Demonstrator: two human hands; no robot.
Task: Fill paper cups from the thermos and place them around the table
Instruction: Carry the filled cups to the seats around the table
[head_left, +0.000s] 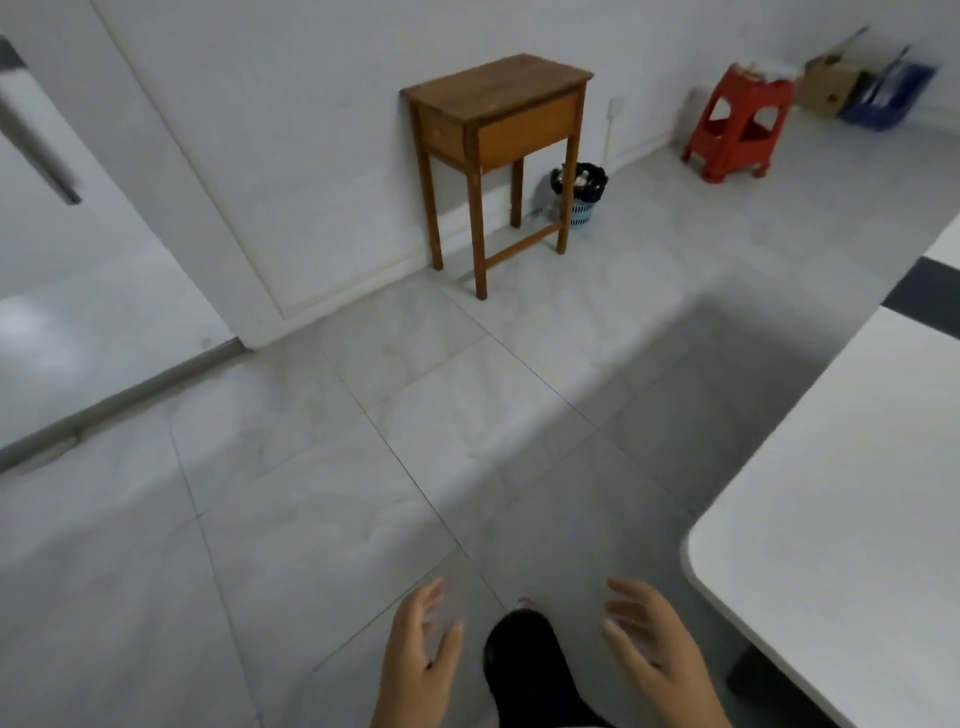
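No thermos and no paper cup shows in the head view. My left hand (423, 660) and my right hand (652, 649) hang low at the bottom of the view over the tiled floor, both with fingers spread and nothing in them. A corner of the white table (841, 519) fills the right side, just to the right of my right hand. A dark trouser leg (524, 660) of mine shows between the hands.
A small wooden side table (498, 124) stands against the far wall, with a bin lined in black (579, 195) beside it. A red plastic stool (740, 122) and a cardboard box (828, 85) sit at the far right. A doorway opens on the left.
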